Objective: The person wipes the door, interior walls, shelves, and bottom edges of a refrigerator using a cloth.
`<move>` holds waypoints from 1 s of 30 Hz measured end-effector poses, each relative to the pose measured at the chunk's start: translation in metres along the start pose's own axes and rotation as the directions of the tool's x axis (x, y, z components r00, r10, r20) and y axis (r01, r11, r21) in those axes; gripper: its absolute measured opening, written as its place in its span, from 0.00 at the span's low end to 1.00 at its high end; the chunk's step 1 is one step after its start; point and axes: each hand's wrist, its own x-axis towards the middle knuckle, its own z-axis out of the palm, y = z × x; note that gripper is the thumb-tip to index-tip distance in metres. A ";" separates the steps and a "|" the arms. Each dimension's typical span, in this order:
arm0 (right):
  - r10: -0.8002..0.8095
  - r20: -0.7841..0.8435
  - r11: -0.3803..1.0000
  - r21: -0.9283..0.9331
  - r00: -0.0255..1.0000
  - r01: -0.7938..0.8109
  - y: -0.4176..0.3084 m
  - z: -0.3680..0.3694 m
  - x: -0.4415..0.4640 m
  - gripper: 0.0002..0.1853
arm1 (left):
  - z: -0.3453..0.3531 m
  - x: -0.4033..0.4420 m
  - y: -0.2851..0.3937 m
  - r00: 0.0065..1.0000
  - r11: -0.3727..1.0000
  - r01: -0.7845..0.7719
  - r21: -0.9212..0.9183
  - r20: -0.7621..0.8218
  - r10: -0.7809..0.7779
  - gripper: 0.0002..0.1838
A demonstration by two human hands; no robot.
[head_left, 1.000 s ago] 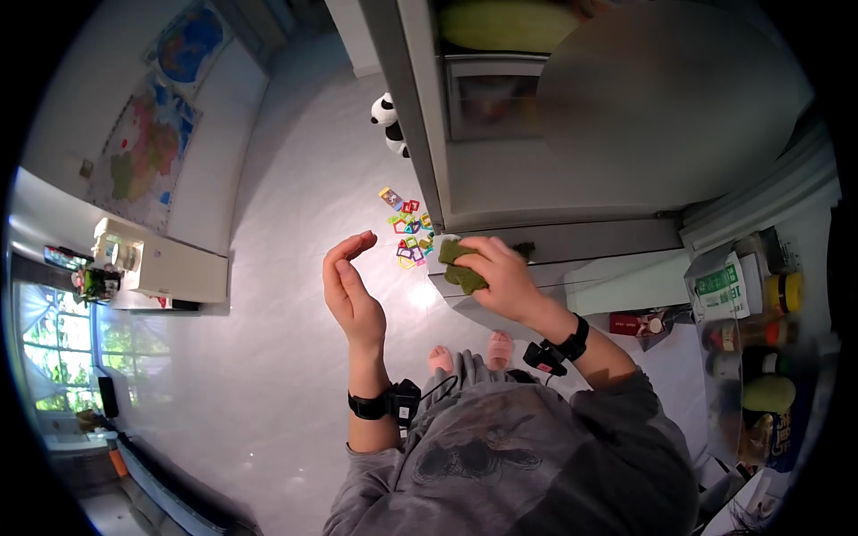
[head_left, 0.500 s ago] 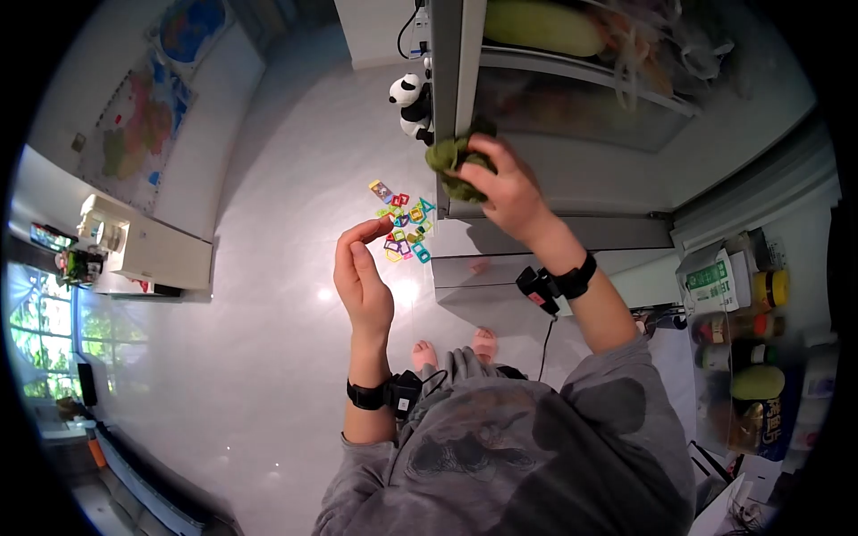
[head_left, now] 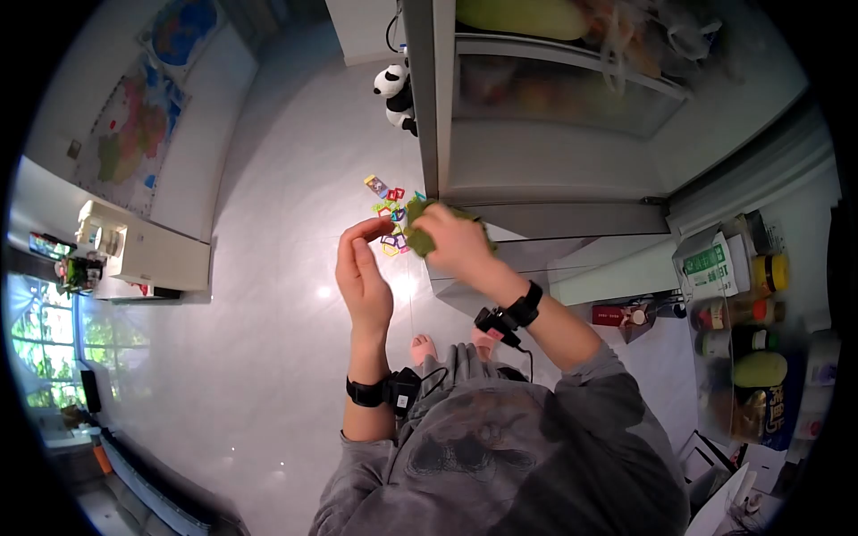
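Observation:
My right hand (head_left: 460, 246) is closed around a leafy green vegetable (head_left: 419, 239), whose leaves stick out on both sides of the fingers. It is in front of the lower edge of an open refrigerator (head_left: 554, 161). My left hand (head_left: 362, 277) is raised just to the left, palm turned inward, its fingers loosely bent and the thumb apart from them. Nothing shows in it. The two hands are close but not touching, with the vegetable's leaves near the left fingertips.
Inside the refrigerator, a long pale green vegetable (head_left: 523, 16) lies above a clear drawer (head_left: 572, 94). Jars and packets fill the door shelf (head_left: 719, 357) at right. Colourful plastic shapes (head_left: 391, 243) lie on the floor (head_left: 268, 357), near a panda toy (head_left: 396, 98).
My right hand has come down and left with the leafy green vegetable, away from the refrigerator and nearer my left hand. The left hand has barely moved. The view has shifted slightly.

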 end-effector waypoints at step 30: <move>0.263 -0.095 0.964 0.055 0.960 -0.259 -0.034 0.035 0.009 0.24 | -0.051 0.008 -0.032 0.991 0.990 0.112 0.088 -0.085 -0.105 0.18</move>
